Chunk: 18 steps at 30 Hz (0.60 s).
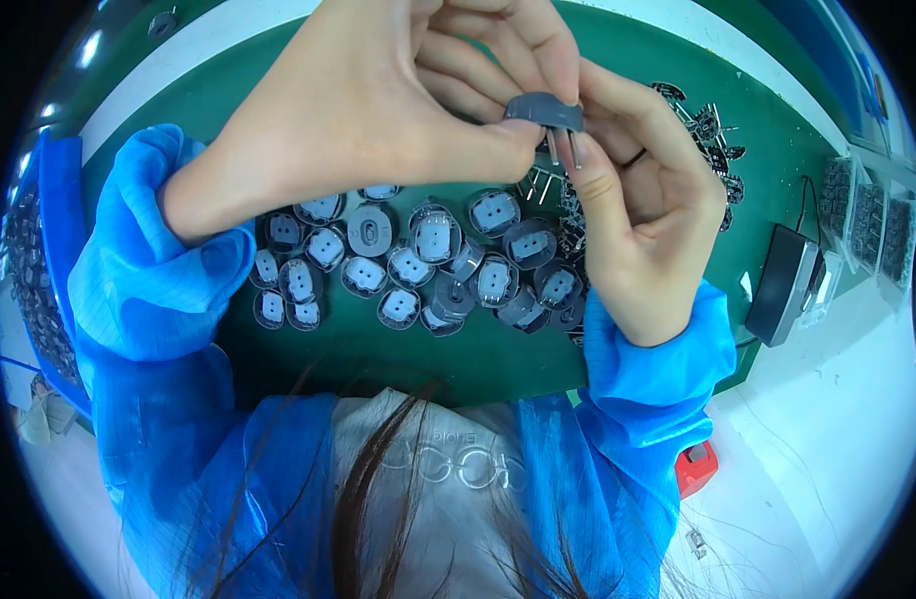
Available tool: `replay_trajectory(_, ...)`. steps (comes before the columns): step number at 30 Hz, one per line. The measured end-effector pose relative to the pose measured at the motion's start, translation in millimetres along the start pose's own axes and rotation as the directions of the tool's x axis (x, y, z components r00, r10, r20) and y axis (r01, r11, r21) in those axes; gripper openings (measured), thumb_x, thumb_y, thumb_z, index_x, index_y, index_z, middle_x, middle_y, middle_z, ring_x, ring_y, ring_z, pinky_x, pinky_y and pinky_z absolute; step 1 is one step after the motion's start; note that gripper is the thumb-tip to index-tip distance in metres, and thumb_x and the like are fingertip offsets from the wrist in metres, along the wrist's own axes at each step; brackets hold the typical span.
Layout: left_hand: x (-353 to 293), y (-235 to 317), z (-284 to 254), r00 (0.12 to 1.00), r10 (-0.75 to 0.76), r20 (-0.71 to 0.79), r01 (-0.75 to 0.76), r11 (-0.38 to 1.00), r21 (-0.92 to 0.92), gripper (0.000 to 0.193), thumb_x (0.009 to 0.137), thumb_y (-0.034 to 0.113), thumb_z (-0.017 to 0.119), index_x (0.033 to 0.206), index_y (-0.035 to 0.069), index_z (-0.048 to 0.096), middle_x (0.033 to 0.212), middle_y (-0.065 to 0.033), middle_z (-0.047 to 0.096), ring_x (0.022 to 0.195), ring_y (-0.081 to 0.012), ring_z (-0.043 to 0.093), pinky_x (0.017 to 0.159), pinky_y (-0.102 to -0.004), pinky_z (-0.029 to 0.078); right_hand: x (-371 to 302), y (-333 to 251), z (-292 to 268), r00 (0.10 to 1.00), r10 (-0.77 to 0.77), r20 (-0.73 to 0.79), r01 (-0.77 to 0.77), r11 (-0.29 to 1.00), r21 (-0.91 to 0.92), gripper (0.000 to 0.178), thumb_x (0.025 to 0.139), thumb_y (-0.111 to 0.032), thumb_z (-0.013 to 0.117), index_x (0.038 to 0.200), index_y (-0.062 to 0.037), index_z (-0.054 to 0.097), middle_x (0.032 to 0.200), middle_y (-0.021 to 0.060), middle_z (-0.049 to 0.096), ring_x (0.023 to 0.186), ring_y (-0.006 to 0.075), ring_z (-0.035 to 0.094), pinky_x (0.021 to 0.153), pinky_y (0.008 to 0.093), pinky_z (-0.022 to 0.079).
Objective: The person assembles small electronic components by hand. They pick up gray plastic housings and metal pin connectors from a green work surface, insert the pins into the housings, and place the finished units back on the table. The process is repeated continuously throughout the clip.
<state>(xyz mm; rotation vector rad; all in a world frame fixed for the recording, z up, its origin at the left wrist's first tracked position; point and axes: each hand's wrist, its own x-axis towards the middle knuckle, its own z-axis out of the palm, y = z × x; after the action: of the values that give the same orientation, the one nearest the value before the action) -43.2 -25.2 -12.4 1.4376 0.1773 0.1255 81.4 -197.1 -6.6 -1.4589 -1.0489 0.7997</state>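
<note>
My left hand [388, 125] pinches a dark grey rounded plug housing [544, 107] between thumb and fingers, above the green mat [348, 364]. Two metal pins [554, 148] stick down from the housing. From the other side, my right hand [652, 215] closes its thumb and fingers on the same piece, its thumb against the pins. Fingers partly hide the housing's inside. Below the hands lie several round grey housings [435, 238], many with pale inserts facing up. Small pinned parts [544, 183] show between the hands.
More dark pinned parts [715, 150] are heaped at the mat's right. Past them sit a black box-shaped device [777, 285] with a cable and clear trays [867, 220] of small dark parts. A blue bin [63, 200] stands at left; a red object [695, 469] is lower right.
</note>
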Motion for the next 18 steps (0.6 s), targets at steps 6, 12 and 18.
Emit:
replay_trajectory(6, 5, 8, -5, 0.999, 0.027, 0.019, -0.028, 0.998, 0.063, 0.032, 0.080, -0.006, 0.073, 0.109, -0.003, 0.062, 0.099, -0.0163, 0.072, 0.092, -0.0168, 0.071, 0.081, -0.0268, 0.059, 2, 9, 3, 0.995, -0.090, -0.053, 0.083, 0.988, -0.131, 0.037, 0.097, 0.006, 0.055, 0.133, 0.0122, 0.050, 0.126, 0.0186, 0.061, 0.118, 0.0225, 0.060, 0.100, 0.0315, 0.049)
replay_trajectory(12, 5, 18, 6, 0.999, 0.007, -0.037, -0.008, 1.000, -0.026, 0.041, 0.082, -0.006, 0.072, 0.120, -0.003, 0.057, 0.105, -0.0188, 0.071, 0.098, -0.0207, 0.071, 0.088, -0.0318, 0.060, 5, 2, 0, 0.999, 0.008, -0.048, -0.009, 1.000, -0.011, 0.041, 0.096, 0.005, 0.057, 0.136, 0.0101, 0.050, 0.131, 0.0184, 0.059, 0.118, 0.0217, 0.060, 0.100, 0.0321, 0.049)
replay_trajectory(18, 16, -13, -1, 0.981, 0.170, 0.088, -0.170, 0.985, -0.014, 0.040, 0.082, -0.001, 0.077, 0.119, -0.003, 0.062, 0.110, -0.0178, 0.070, 0.100, -0.0216, 0.070, 0.091, -0.0337, 0.060, 3, -4, -8, 0.987, 0.142, -0.068, -0.131, 0.980, 0.146, 0.045, 0.094, 0.005, 0.062, 0.137, 0.0082, 0.050, 0.128, 0.0180, 0.060, 0.114, 0.0207, 0.061, 0.097, 0.0322, 0.051)
